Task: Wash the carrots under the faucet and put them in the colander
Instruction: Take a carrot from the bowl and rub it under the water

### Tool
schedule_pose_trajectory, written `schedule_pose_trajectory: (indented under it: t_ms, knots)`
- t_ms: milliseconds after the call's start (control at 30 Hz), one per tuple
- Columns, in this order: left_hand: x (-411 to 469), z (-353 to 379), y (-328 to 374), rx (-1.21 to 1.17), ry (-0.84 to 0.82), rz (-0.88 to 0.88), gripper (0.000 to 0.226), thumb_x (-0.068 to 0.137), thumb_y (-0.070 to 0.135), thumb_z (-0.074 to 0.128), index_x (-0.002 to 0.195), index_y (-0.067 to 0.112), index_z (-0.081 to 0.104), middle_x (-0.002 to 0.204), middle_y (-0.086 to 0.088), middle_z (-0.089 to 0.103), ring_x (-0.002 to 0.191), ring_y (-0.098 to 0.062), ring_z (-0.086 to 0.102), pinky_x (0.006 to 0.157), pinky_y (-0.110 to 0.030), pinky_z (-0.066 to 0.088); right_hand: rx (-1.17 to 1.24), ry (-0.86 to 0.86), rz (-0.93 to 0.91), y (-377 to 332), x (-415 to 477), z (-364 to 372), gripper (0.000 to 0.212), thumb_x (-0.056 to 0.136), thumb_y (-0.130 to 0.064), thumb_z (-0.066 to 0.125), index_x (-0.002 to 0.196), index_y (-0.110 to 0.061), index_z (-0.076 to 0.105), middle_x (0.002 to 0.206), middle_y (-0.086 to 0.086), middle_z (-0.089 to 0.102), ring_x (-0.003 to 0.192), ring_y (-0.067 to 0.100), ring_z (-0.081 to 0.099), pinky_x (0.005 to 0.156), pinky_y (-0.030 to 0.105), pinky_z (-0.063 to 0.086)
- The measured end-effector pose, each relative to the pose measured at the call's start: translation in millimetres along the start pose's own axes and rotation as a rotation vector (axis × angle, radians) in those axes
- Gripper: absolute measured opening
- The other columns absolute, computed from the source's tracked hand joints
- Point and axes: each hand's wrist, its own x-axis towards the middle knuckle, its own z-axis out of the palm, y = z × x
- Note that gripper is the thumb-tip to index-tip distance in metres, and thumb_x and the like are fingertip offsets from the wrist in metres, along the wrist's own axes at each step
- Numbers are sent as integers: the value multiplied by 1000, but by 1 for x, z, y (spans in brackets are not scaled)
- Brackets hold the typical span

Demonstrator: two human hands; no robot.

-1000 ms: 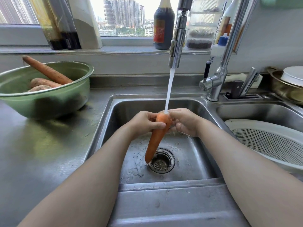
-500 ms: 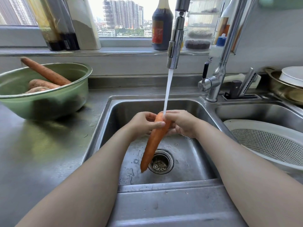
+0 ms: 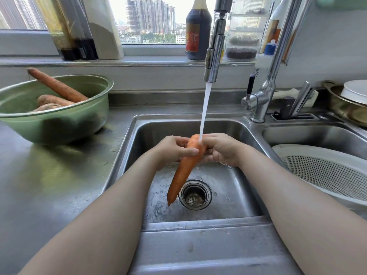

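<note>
Over the left sink basin (image 3: 228, 197) I hold an orange carrot (image 3: 183, 171), thick end up and tip pointing down toward the drain (image 3: 195, 195). My left hand (image 3: 172, 149) grips its upper part with the thumb across the front. My right hand (image 3: 222, 148) holds the top from the right side. Water streams from the faucet head (image 3: 214, 50) onto the carrot's top. The white colander (image 3: 327, 173) sits in the right basin. A green bowl (image 3: 59, 124) on the left counter holds three unwashed carrots (image 3: 57, 88).
Bottles and jars line the windowsill behind the sink. The faucet body with its handle (image 3: 260, 96) stands between the basins, beside a knife holder (image 3: 294, 110). A metal pot with a white plate (image 3: 351, 100) sits at the far right.
The carrot has slid a little lower and leftward in my hands, its tip now left of the drain. Both hands stay under the stream.
</note>
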Motion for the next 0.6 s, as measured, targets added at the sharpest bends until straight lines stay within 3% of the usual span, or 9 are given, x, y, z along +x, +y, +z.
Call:
schedule_pose_trajectory:
  t_ms: [100,200,300,367,467,533,600]
  knots:
    - [0,-4,-1,-68,-49,-30,49,88,25,82,134,20,67,113,-2,77,105,-18,75,90,-35,62,-8,-39,-11,-1,-3,-3,28,94,3,63,113,-11,78,109,19,77,99,31,75,87,45,63]
    - [0,-7,0,-154,-132,-64,46,94,12,75,137,15,61,125,-10,71,115,-25,70,98,-43,59,15,-45,-25,-3,-3,-3,33,96,6,56,119,-9,75,113,21,76,101,33,74,85,46,64]
    - [1,-6,0,-235,-170,-80,60,82,3,63,141,13,56,124,-20,66,108,-33,68,92,-46,58,45,-11,-20,-3,-1,-2,36,104,4,41,125,-3,70,106,20,76,92,30,76,73,41,66]
    - [-1,-2,2,-290,-189,-101,73,69,4,54,141,14,54,117,-24,65,99,-34,65,85,-48,58,-3,54,-32,-3,1,0,28,108,-2,45,123,-1,69,101,19,78,84,27,77,65,37,65]
    - [-3,3,2,-272,-180,-118,77,72,12,69,145,19,43,130,-23,61,104,-32,69,87,-46,59,-103,148,-76,-1,3,1,15,103,-6,62,113,-6,74,96,17,79,82,28,79,66,37,64]
    - [-1,5,1,-202,-183,-70,78,76,22,86,143,18,46,128,-21,64,106,-28,70,96,-48,59,-108,194,-104,-2,1,-1,11,97,-11,73,108,-9,76,93,14,79,78,25,76,65,36,64]
    - [0,10,2,-176,-140,-43,65,81,23,87,135,19,52,126,-18,66,108,-28,71,99,-49,58,-78,198,-98,-4,0,-4,16,96,-10,74,112,-10,75,98,14,77,82,25,74,66,36,63]
